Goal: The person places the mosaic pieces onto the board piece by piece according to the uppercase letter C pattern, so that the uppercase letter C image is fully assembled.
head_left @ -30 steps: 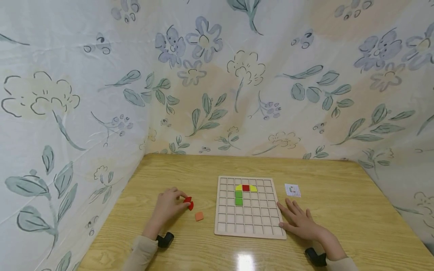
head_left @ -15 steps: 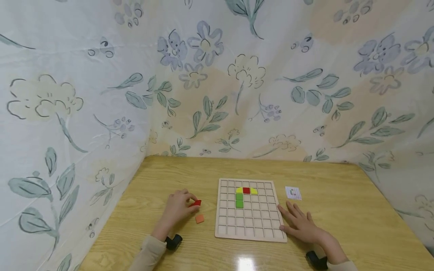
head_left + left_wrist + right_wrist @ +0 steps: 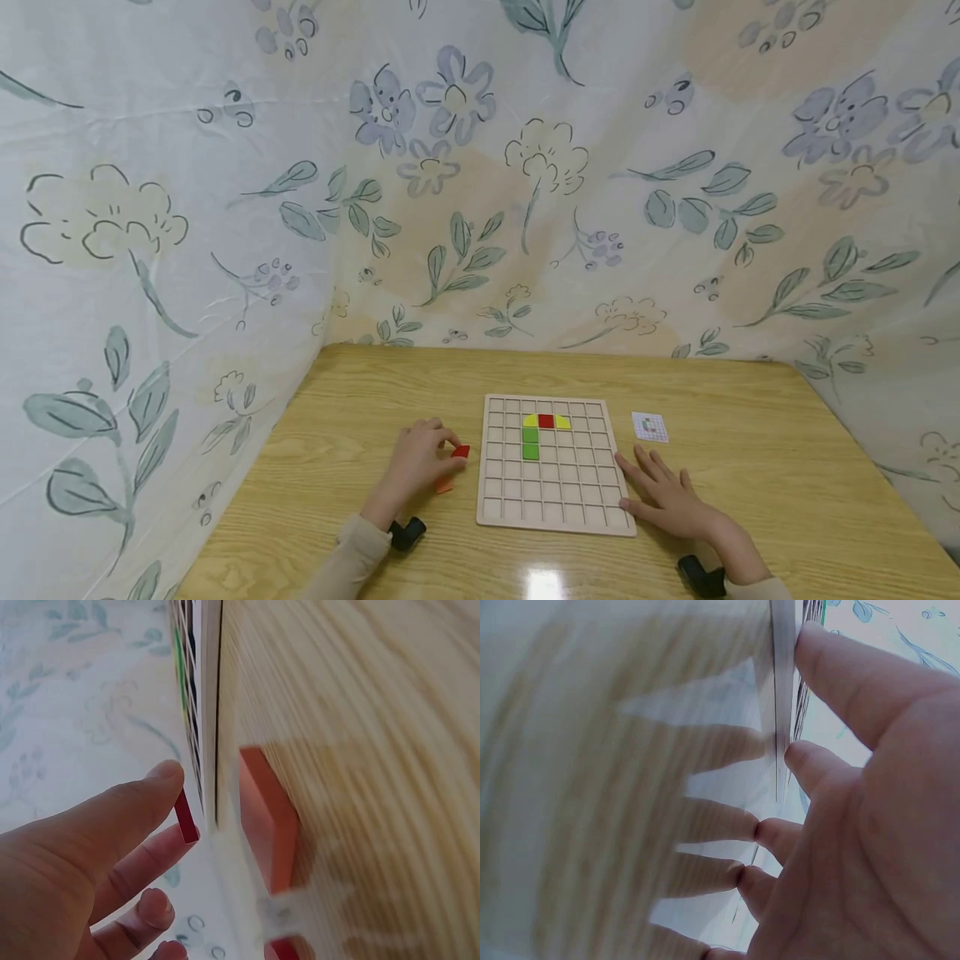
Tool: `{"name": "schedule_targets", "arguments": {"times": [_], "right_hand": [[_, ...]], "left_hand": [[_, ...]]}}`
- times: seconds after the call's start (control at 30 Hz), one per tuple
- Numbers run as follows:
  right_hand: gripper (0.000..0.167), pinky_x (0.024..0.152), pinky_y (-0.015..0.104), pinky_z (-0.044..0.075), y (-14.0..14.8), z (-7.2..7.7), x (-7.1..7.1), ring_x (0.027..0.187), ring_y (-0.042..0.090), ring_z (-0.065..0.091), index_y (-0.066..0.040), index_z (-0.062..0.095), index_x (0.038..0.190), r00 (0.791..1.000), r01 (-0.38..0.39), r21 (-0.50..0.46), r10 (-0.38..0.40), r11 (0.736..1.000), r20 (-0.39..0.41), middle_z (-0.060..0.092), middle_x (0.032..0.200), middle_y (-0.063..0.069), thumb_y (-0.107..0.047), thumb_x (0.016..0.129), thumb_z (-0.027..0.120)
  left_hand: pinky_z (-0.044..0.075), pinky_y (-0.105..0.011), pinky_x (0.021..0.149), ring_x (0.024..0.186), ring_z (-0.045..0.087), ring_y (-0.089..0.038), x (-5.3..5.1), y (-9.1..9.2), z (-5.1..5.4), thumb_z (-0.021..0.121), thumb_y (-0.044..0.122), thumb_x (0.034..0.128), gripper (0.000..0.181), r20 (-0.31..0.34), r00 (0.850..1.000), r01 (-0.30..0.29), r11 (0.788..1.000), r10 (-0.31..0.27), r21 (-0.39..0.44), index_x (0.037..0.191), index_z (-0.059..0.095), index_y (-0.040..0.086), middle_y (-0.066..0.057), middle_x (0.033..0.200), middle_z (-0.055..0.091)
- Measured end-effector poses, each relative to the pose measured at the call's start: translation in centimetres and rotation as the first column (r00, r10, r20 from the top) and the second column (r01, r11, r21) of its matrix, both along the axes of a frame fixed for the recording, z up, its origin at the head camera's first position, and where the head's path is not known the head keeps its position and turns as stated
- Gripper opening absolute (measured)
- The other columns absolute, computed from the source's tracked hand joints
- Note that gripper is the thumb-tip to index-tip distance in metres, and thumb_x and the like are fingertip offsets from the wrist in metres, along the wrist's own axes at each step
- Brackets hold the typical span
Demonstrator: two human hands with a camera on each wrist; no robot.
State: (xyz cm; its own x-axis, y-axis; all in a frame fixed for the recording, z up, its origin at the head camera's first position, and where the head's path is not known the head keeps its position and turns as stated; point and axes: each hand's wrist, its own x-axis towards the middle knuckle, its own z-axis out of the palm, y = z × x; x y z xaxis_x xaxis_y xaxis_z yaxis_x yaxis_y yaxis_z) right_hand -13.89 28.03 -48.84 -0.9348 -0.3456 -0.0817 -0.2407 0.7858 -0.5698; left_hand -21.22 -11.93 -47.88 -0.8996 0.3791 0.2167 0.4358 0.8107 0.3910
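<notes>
The board point(image 3: 525, 487) is looking partly filled: two yellow pieces point(image 3: 563, 422), a red square point(image 3: 546, 422) and two green pieces point(image 3: 531, 451) are sitting in it. At least an orange tile point(image 3: 266, 817) and a red piece point(image 3: 462, 451) are waiting outside. The left hand point(image 3: 416, 457) is pinching the red piece near the board's left edge; its free end is pointing at the board, but fingers are hiding its long way. The right hand point(image 3: 667, 496) is touching the other edge, fingers spread, holding nothing.

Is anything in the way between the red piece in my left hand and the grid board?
Nothing visible is. Your left hand pinches the red piece just left of the board, with only tabletop between. The orange tile sits nearer you, outside that gap.
</notes>
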Motion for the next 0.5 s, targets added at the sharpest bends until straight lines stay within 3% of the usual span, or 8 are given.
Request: {"name": "schedule_targets", "arguments": {"times": [0.17, 0.5], "right_hand": [[0.064, 0.087, 0.077, -0.004, 0.2, -0.2, 0.0, 0.131, 0.057, 0.006, -0.011, 0.033, 0.144, 1.0, -0.012, -0.032, 0.011, 0.999, -0.015, 0.014, 0.147, 0.032, -0.036, 0.09, 0.057], [0.065, 0.089, 0.076, -0.005, 0.1, -0.1, -0.1, 0.133, 0.055, 0.005, -0.012, 0.031, 0.145, 1.0, -0.006, -0.003, 0.006, 1.0, 0.015, 0.012, 0.149, 0.03, -0.038, 0.091, 0.055]], "left_hand": [[0.036, -0.04, 0.071, 0.074, 0.044, -0.012, 0.1, 1.2, 0.1, 0.076, 0.043, 0.0722, 0.025, -0.016, 0.999, 0.038, 0.999, -0.038, -0.004, 0.084, 0.071, 0.021, 0.006, 0.078, 0.054], [0.038, -0.047, 0.081, 0.09, 0.05, -0.019, 0.3, 3.5, 0.4, 0.075, 0.042, 0.0742, 0.023, 0.052, 0.996, 0.067, 0.997, -0.066, -0.027, 0.084, 0.069, 0.022, 0.005, 0.087, 0.057]]}}
